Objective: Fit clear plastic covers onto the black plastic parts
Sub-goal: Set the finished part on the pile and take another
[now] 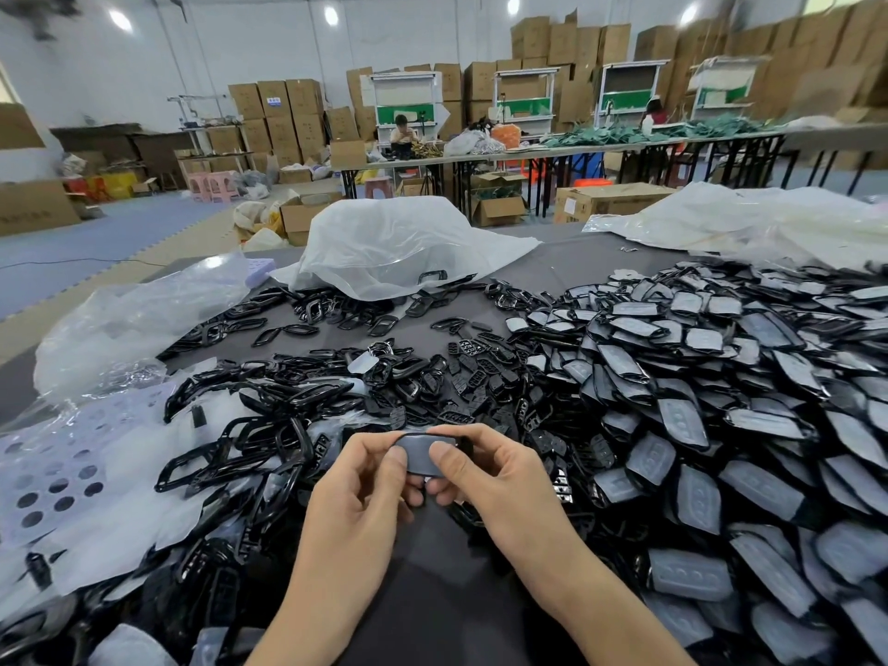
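Both hands hold one black plastic part with a clear cover (423, 453) on it, just above the table's middle. My left hand (370, 492) grips its left end, thumb on top. My right hand (485, 468) pinches the right end, thumb pressing the cover's face. To the right lies a big heap of covered parts (721, 425). Loose black frames (269, 425) lie to the left and small black button inserts (471, 377) lie behind the hands.
Clear covers and perforated film sheets (72, 468) lie at the left. Plastic bags (394, 242) sit at the table's far side. Beyond are long work tables (576, 151), stacked cardboard boxes (278, 117) and seated people.
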Demonstrator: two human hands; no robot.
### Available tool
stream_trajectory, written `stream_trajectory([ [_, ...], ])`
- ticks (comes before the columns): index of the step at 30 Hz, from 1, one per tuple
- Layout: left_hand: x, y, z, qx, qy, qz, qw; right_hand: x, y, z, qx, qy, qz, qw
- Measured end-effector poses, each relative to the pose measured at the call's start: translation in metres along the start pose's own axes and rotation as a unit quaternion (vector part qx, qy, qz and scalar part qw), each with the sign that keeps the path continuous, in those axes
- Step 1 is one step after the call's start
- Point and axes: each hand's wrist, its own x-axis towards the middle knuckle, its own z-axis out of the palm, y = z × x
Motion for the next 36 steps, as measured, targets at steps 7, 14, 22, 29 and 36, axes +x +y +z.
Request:
stream_trajectory([
  [7,-0.002,0.000,0.002,0.018,-0.005,0.008,1.000,0.002,0.001,0.003,0.093,0.001,0.050,0.994],
  [14,-0.003,0.001,0.003,0.034,-0.011,0.030,0.999,0.004,0.003,0.003,0.128,-0.014,0.069,0.989],
  [22,-0.007,0.001,0.004,0.086,-0.033,0.084,0.992,0.003,0.001,0.001,0.100,-0.030,0.073,0.992],
  [29,-0.011,0.006,0.002,0.190,-0.058,0.149,0.969,-0.001,-0.004,-0.001,0.029,-0.027,0.065,0.997],
  [36,-0.012,0.010,0.000,0.319,-0.099,0.234,0.913,0.002,-0.006,-0.004,0.083,0.048,0.063,0.993],
])
